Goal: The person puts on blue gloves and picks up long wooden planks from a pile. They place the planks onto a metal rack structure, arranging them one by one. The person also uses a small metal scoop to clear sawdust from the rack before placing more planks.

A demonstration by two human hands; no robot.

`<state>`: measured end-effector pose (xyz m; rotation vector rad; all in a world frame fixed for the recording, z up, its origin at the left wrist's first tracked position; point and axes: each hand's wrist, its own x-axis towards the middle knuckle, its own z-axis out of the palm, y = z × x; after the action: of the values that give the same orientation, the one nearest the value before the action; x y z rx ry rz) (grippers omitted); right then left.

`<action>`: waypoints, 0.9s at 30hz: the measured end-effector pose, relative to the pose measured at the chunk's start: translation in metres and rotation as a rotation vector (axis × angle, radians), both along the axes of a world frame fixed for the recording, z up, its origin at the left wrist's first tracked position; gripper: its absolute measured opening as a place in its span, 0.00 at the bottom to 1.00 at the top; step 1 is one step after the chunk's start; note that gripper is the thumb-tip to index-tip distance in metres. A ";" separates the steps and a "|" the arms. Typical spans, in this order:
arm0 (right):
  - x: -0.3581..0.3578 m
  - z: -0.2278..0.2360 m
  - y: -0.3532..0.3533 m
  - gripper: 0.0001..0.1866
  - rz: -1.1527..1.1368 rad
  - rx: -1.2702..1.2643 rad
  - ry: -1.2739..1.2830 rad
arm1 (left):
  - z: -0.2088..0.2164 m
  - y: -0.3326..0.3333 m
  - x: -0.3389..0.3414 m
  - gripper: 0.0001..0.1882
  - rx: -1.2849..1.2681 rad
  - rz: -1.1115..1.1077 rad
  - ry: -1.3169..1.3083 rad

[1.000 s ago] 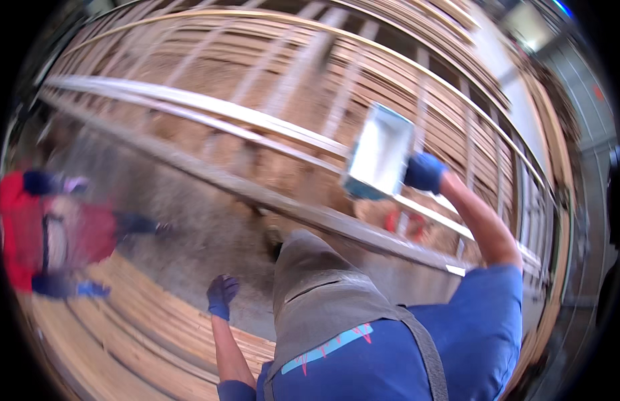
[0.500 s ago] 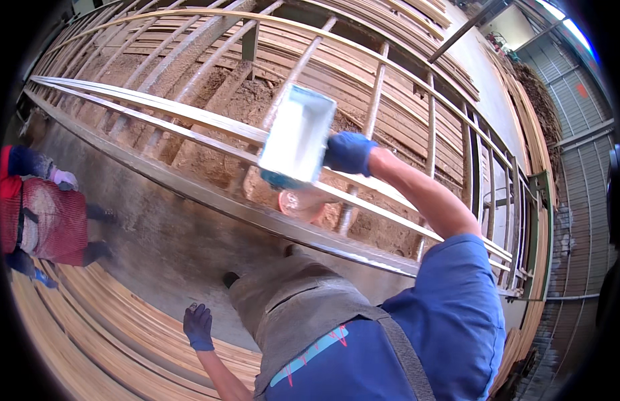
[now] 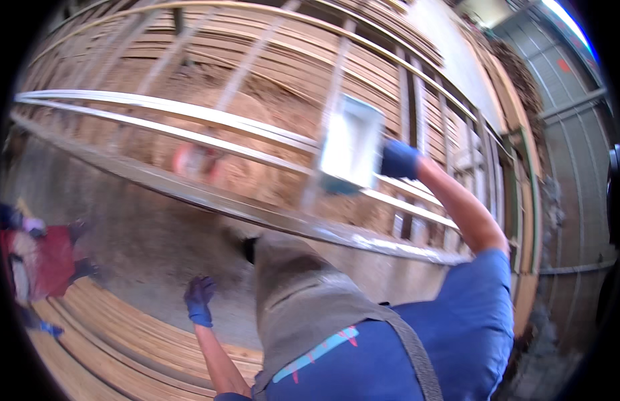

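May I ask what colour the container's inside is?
The container's inside is white, showing best in the head view.

The person's right hand in a dark blue glove [image 3: 399, 160] holds the side of an open box, white inside and pale blue outside [image 3: 353, 147]. Long, thin white strips [image 3: 223, 119] show on both sides of the box, laid over the bars of a rack — I can't tell if the box touches them. A long grey bar [image 3: 256, 212] runs along the rack's near edge. Under the rack is a round red-and-white thing [image 3: 190, 162], too blurry to name. The left hand in a blue glove [image 3: 200, 297] hangs low, away from the box, near long yellow-brown wooden boards [image 3: 136, 331]. At the far left is another person in red [image 3: 46, 264].
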<state>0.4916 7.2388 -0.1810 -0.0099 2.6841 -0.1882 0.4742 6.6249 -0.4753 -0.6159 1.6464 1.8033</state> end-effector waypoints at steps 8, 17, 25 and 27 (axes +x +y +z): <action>0.033 0.014 0.010 0.17 -0.076 -0.127 0.064 | 0.004 0.068 0.183 0.22 -0.031 -0.072 -0.061; 0.291 -0.004 0.211 0.16 -0.139 -0.110 0.022 | 0.129 0.310 0.309 0.25 0.198 0.053 0.059; 0.562 -0.012 0.383 0.09 -0.238 0.028 0.008 | 0.203 0.558 0.344 0.29 0.496 -0.291 -0.041; 0.600 -0.005 0.400 0.11 -0.317 0.051 0.022 | 0.171 0.584 0.348 0.31 0.577 -0.288 -0.145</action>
<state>1.0914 7.6388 -0.1862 0.4328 2.6973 -0.2176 0.8221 7.2093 -0.3038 -0.2267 0.9851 1.8431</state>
